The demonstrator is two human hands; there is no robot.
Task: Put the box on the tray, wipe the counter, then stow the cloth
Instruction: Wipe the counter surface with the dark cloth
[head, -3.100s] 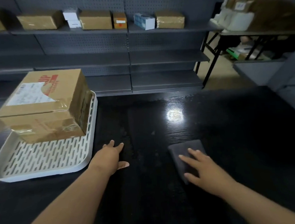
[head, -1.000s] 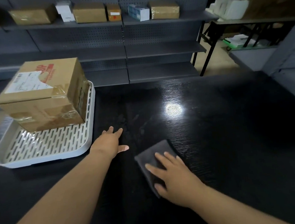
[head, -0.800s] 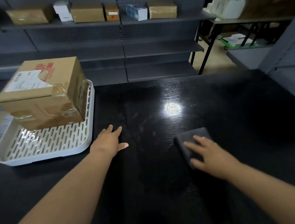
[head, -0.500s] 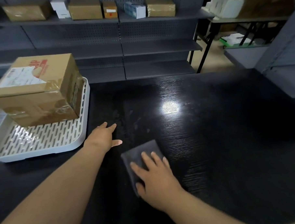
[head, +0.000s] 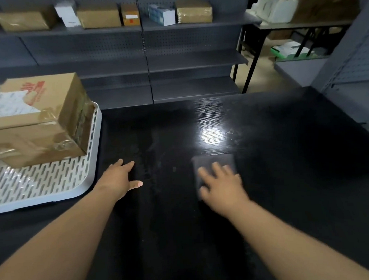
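Observation:
A taped brown cardboard box [head: 36,116] stands on the white slotted tray [head: 46,188] at the counter's left. On the black counter [head: 285,156], my right hand [head: 221,184] presses flat on a dark grey folded cloth [head: 214,161], with the fingers spread over its near half. The hand and cloth are blurred. My left hand [head: 120,180] lies flat and open on the counter just right of the tray's near corner, holding nothing. Faint streaks show on the counter between the two hands.
Grey shelving [head: 146,63] runs behind the counter, with several boxes [head: 99,15] on its top shelf. A folding table [head: 301,24] loaded with packages stands at the back right. A grey pegboard panel [head: 349,69] borders the counter's right side.
My right hand has slid the cloth back to the right, from beside my left hand to below the light glare. The left hand has stayed in place.

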